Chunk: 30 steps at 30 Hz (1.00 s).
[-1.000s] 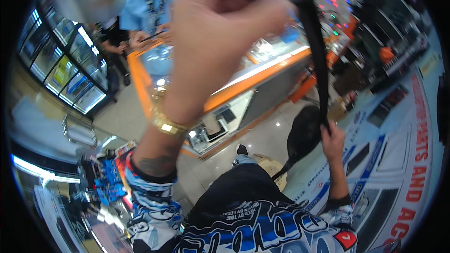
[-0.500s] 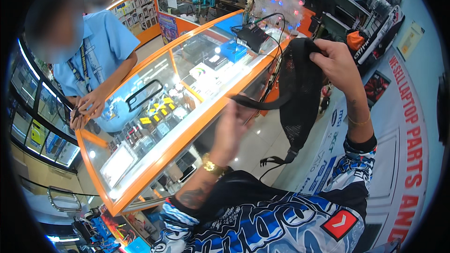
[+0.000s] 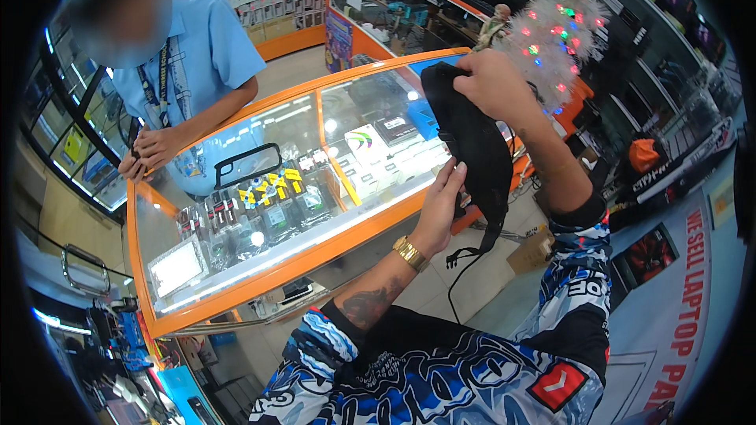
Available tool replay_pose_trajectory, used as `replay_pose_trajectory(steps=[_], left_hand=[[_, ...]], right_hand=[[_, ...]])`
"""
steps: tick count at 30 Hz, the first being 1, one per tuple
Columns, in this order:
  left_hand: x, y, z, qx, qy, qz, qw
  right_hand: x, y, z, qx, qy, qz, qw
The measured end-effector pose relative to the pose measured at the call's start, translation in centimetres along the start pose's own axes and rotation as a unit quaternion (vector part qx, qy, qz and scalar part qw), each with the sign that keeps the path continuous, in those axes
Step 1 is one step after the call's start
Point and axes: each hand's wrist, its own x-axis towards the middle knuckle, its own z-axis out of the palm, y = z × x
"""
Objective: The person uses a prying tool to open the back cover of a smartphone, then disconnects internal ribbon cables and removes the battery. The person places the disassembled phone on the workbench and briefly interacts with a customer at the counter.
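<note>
A black waist bag [image 3: 479, 145] hangs in front of me beside the counter's right end, with a thin strap and buckle [image 3: 463, 255] dangling below it. My right hand [image 3: 494, 88] is closed on its upper end, gripping the fabric between thumb and fingers. Lower down, my left hand [image 3: 439, 208] holds the bag's left side, its fingers pointing upward along the edge. Part of that grip is hidden against the dark cloth.
An orange-edged glass display counter [image 3: 260, 291] holds boxes and packaged items; a black phone-case-like frame [image 3: 248, 165] shows on it. Across it stands a person in a blue shirt [image 3: 206, 39]. A white lit tree [image 3: 551, 27] and a cardboard box [image 3: 531, 250] are to the right.
The bag has swung left and turned, with my right hand moving left. My left hand has gone from the loose strap to the bag's side. My view has shifted too.
</note>
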Motion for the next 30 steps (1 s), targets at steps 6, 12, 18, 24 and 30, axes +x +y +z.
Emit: replay_pose_trajectory(steps=[6, 12, 18, 24, 30], left_hand=[[2.0, 4.5, -1.0, -0.039, 0.065, -0.051, 0.996], [5.0, 4.9, -5.2, -0.050, 0.106, -0.078, 0.990], [5.5, 7.0, -7.8, -0.096, 0.117, -0.109, 0.982], [6.6, 7.0, -10.6, -0.100, 0.116, -0.103, 0.983], [5.2, 6.1, -12.3, -0.202, 0.124, -0.084, 0.968]], right_hand=[[4.7, -1.3, 6.6, 0.009, -0.043, -0.067, 0.997], [7.5, -4.2, 13.1, -0.036, -0.131, -0.033, 0.990], [8.4, -6.2, 17.8, -0.049, -0.189, -0.028, 0.980], [10.2, -5.6, 23.1, -0.044, -0.179, -0.029, 0.982], [9.3, -6.5, 25.7, -0.013, -0.239, 0.007, 0.971]])
